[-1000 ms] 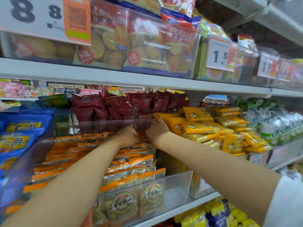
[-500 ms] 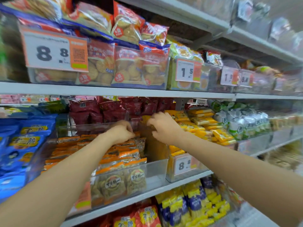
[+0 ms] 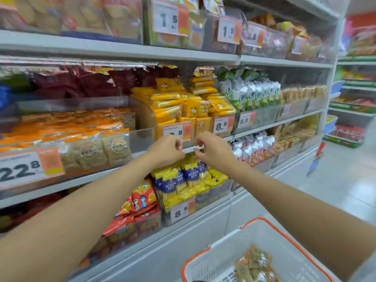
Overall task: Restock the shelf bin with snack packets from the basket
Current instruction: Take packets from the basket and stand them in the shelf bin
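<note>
Two hands: one left hand [image 3: 164, 151], one right hand [image 3: 215, 151]. Below them, one basket [image 3: 230, 253] holding snack packets [image 3: 254, 265] too bunched to count. Left of them, one 22.8 price tag [image 3: 26, 169]; above them, two 1.5 tags [image 3: 170, 18] [image 3: 228, 30].

Our left hand [image 3: 165, 150] and right hand [image 3: 214, 152] hover loosely curled, holding nothing, just before the shelf [image 3: 85, 180] edge, right of the bin [image 3: 140, 139]; packets [image 3: 254, 263] lie in the basket [image 3: 234, 243] below.
</note>
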The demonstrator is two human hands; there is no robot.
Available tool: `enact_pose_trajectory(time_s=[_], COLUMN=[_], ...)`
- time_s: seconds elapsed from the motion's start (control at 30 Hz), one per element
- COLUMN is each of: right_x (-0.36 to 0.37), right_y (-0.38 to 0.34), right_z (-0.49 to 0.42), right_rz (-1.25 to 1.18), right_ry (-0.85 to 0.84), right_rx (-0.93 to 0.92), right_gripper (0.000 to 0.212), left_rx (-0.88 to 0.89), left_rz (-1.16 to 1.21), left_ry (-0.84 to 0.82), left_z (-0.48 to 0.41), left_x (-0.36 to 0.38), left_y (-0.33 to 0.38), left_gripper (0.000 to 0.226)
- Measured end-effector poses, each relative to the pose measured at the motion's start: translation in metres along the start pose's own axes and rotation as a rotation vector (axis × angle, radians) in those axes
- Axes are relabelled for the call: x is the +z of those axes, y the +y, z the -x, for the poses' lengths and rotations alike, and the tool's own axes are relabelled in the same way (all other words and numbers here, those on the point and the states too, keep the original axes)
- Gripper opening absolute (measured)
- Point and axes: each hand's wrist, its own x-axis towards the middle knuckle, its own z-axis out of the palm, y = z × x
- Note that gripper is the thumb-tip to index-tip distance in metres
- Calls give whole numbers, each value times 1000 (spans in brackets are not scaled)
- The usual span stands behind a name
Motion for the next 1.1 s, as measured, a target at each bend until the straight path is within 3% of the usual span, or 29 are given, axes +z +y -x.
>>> enact_pose_trajectory(time_s=[0.3,0.57,0.73,0.87,1.0,1.1], right_x=[44,112,166,225,296,345], right_y=[93,154,182,185,176,176], right_z=[161,304,377,408,428,445], right_rz=[-185,-224,-185,-166,-247,-144], right_ry=[-169,-453,-696,-916,-885,-891], right_rx=[377,666,808,897,1000,972], right_gripper=[9,15,17,50,65,77], left_rx=[-104,-339,-486,-567,-635,-637], left_rz=[166,331,409,411,563,538], left_ry=[-381,-639,-765,-795,-721,-760], left_z=[25,75,106,103,89,92], left_x=[185,345,404,424,430,431], left_y=[24,4,-28,-54,-66,-68], left_gripper=[12,18,20,19,13,20])
